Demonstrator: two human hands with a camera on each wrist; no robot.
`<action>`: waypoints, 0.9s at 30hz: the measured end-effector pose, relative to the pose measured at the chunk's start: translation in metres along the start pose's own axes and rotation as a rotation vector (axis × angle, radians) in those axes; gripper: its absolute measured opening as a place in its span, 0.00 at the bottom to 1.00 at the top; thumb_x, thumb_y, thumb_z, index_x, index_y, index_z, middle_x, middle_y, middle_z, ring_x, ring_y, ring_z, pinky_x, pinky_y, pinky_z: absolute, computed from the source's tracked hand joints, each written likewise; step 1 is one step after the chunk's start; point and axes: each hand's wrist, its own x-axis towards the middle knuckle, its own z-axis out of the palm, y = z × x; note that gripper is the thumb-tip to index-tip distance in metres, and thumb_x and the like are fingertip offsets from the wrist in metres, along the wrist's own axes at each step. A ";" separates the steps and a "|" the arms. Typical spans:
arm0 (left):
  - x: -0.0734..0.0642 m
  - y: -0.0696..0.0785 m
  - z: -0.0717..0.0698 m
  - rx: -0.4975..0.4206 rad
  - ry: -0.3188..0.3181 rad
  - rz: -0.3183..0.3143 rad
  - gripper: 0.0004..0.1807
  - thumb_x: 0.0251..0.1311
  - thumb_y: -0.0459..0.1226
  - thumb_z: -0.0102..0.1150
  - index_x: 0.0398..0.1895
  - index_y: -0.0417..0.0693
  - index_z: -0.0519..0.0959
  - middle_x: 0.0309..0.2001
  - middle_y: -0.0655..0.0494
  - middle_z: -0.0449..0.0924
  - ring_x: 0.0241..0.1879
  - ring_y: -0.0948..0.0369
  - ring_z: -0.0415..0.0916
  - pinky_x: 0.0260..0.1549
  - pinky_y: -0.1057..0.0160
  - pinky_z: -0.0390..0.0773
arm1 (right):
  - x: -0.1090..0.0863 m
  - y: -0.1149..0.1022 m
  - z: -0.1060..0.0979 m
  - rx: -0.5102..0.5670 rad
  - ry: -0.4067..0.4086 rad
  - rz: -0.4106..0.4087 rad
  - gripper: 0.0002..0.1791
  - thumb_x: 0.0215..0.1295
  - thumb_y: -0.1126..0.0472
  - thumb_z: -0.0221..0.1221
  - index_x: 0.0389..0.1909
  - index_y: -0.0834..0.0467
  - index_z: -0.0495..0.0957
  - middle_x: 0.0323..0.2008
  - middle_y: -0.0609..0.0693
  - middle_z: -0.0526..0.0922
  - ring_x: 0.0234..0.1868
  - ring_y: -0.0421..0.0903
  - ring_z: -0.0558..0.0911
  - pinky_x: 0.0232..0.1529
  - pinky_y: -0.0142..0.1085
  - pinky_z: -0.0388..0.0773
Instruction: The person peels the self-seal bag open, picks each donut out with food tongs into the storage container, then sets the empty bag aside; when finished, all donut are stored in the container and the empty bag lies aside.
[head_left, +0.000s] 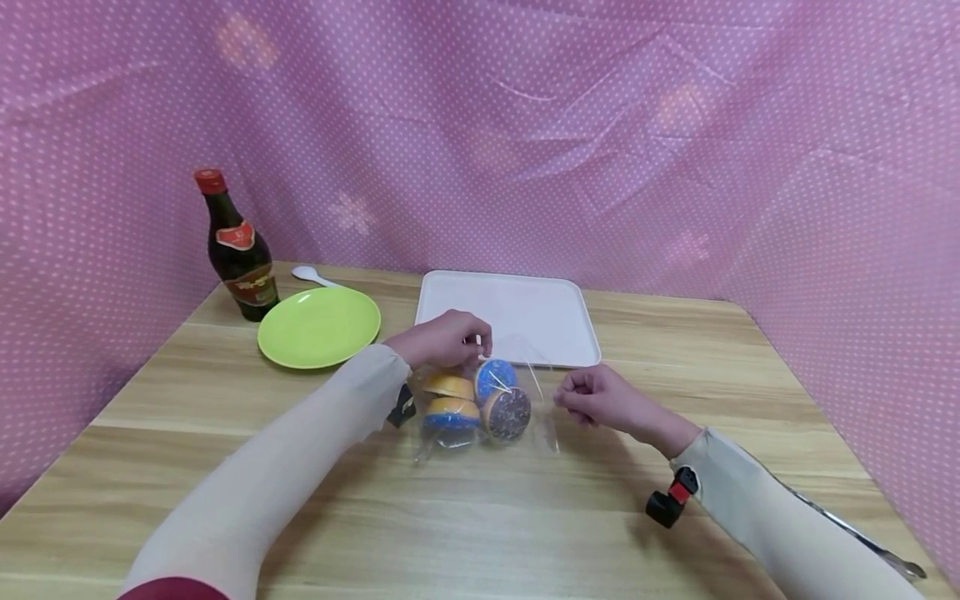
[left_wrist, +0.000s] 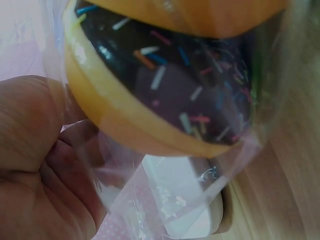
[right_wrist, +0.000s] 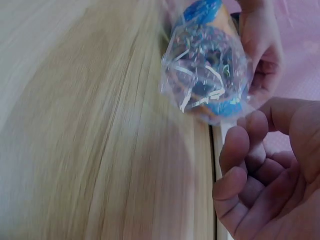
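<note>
A clear plastic bag [head_left: 542, 421] holds several round donuts [head_left: 507, 414], some with blue or dark sprinkled icing, over the middle of the table. My left hand [head_left: 450, 337] grips the bag's far left side with bent fingers. In the left wrist view, a dark-iced donut [left_wrist: 165, 85] shows through the film beside that hand [left_wrist: 45, 155]. At the bag's right edge, my right hand [head_left: 603, 402] pinches the film between thumb and curled fingers. The right wrist view has these fingertips [right_wrist: 235, 142] close to the bag's crinkled end [right_wrist: 200, 85].
Behind the bag lies a white tray [head_left: 517, 308]. To the left are a green plate [head_left: 318, 329], a white spoon [head_left: 313, 275] and a dark bottle with a red cap [head_left: 240, 254]. A metal utensil [head_left: 900, 565] lies by my right forearm. Pink dotted cloth [head_left: 480, 150] surrounds the table.
</note>
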 end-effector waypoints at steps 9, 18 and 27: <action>0.001 0.000 0.000 -0.034 -0.021 0.005 0.09 0.75 0.28 0.52 0.40 0.41 0.83 0.34 0.50 0.83 0.31 0.63 0.78 0.32 0.70 0.76 | -0.005 0.009 -0.008 -0.033 -0.022 -0.005 0.13 0.77 0.63 0.56 0.41 0.72 0.78 0.21 0.45 0.74 0.21 0.35 0.71 0.23 0.27 0.67; 0.001 0.002 0.000 -0.013 -0.021 -0.010 0.09 0.74 0.28 0.51 0.41 0.41 0.82 0.35 0.50 0.83 0.34 0.61 0.77 0.37 0.68 0.77 | -0.010 0.006 0.000 0.051 0.020 0.046 0.18 0.80 0.59 0.53 0.45 0.73 0.78 0.23 0.46 0.74 0.24 0.38 0.73 0.26 0.31 0.72; 0.001 -0.002 0.000 -0.004 -0.013 0.002 0.09 0.72 0.27 0.52 0.40 0.42 0.82 0.35 0.51 0.82 0.34 0.61 0.76 0.37 0.67 0.75 | -0.007 0.007 0.017 0.053 -0.010 -0.005 0.14 0.77 0.62 0.57 0.38 0.72 0.76 0.22 0.47 0.75 0.22 0.36 0.72 0.25 0.29 0.72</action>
